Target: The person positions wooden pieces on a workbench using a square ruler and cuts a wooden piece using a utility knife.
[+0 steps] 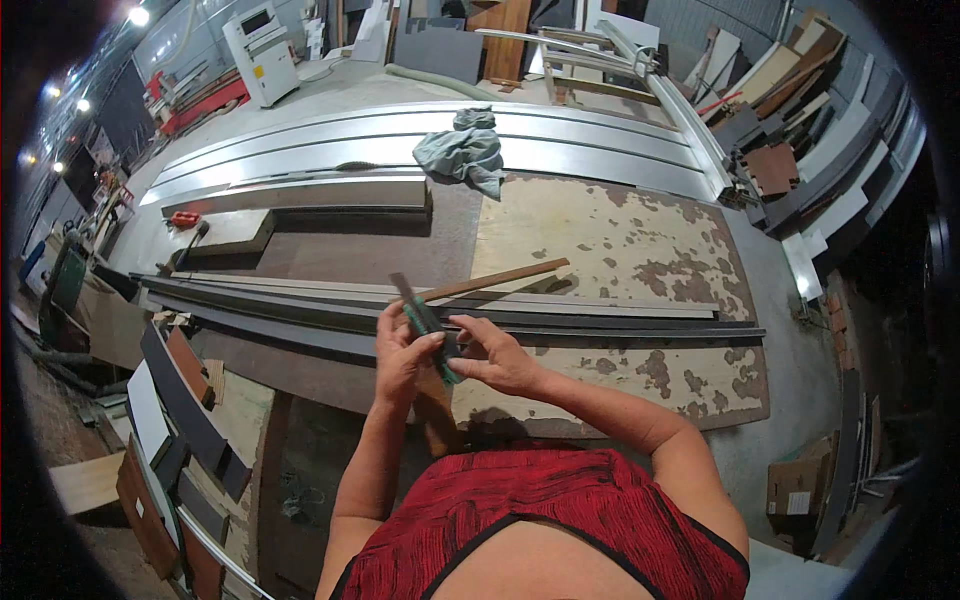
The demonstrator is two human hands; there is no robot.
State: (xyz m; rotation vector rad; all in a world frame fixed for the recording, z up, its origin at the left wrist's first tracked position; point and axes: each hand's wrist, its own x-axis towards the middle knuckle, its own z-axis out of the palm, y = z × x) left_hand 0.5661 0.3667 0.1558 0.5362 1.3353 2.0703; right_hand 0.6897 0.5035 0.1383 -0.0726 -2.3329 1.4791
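A worn brown-and-cream board worktop (580, 230) fills the middle of a cluttered workshop. The left hand (394, 358) grips a dark, flat, green-edged piece (428, 322) above long dark strips (600, 326); the right hand (500, 362) meets its near end, though I cannot tell how firmly that grip closes. For control, the left grip should probably anchor while the right works lightly.

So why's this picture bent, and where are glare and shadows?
Head view: the fisheye lens bends straight edges toward the dark rim; head view: ceiling lamps glare at upper left, and the silver slatted surface shines; head view: a soft shadow lies beside the brown strip.
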